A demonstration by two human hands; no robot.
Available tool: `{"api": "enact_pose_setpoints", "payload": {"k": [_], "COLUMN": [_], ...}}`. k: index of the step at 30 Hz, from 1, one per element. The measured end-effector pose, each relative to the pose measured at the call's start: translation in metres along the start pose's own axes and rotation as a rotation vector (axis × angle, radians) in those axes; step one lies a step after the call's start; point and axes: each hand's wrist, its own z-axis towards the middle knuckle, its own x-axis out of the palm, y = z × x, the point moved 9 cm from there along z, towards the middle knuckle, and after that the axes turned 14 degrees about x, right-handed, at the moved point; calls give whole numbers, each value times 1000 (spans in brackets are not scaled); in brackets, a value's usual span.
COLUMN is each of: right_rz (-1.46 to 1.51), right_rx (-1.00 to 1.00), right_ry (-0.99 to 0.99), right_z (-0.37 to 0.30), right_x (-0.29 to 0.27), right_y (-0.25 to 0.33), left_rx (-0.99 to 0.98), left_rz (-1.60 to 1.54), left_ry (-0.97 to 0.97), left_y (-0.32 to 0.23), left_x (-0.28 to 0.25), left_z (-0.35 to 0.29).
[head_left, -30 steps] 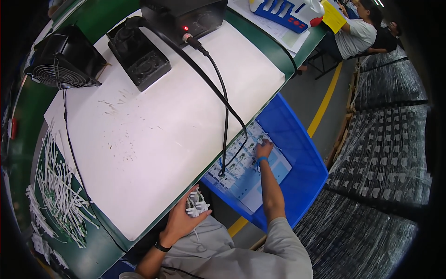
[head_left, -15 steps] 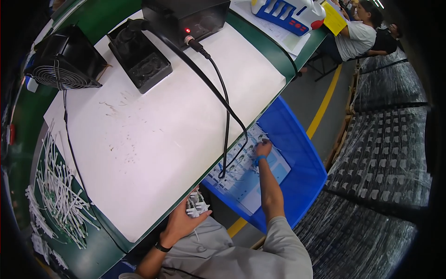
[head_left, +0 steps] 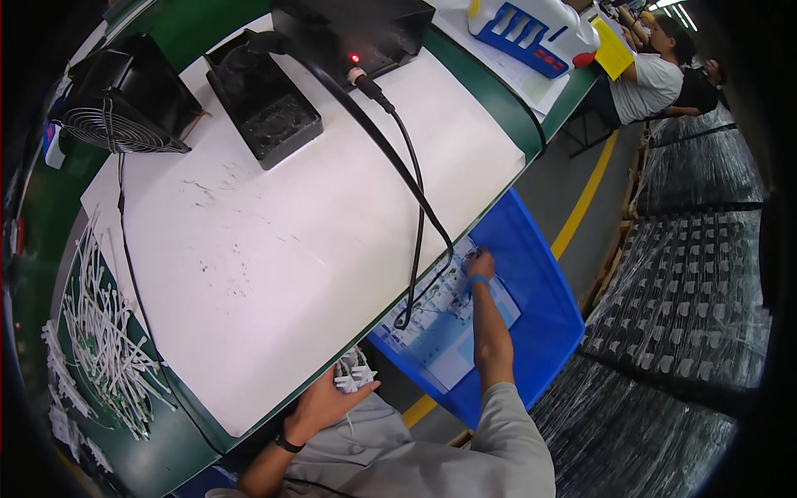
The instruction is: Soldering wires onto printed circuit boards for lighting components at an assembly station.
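Observation:
My left hand (head_left: 320, 408) is closed around several small white plastic parts (head_left: 355, 375) with thin wires, held over my lap just off the table's front edge. To the right, my right hand (head_left: 480, 264) reaches down into a blue plastic bin (head_left: 544, 286). Its fingers are bent together at the far end of rows of small white parts with wires (head_left: 425, 309); what they hold, if anything, is too small to make out. These rows lie on a light blue and white sheet (head_left: 455, 358) in the bin. A blue band circles my right wrist.
White paper (head_left: 274, 274) covers much of the green table. On it stand a black fan (head_left: 124, 100), a black holder (head_left: 266, 108) and a black powered box (head_left: 357, 33), whose cable hangs over the bin. White wired parts (head_left: 108, 332) lie left. Wrapped pallets (head_left: 681, 299) stand right.
The view has shifted slightly, so the table things sit a little further right. My right hand stays at the bin's far end, and my left hand keeps its hold on the white parts.

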Motion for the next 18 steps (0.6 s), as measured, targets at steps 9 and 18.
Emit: {"api": "enact_pose_setpoints", "payload": {"k": [9,18], "right_rz": [-260,15], "right_rx": [26,-61], "right_ry": [31,14], "right_z": [-2,-8], "right_x": [2,5], "right_y": [9,19], "left_rx": [-32,-33], "left_rz": [-14,47], "left_ry": [30,52], "left_y": [7,13], "left_x": [2,3], "left_z": [-1,-2]}}
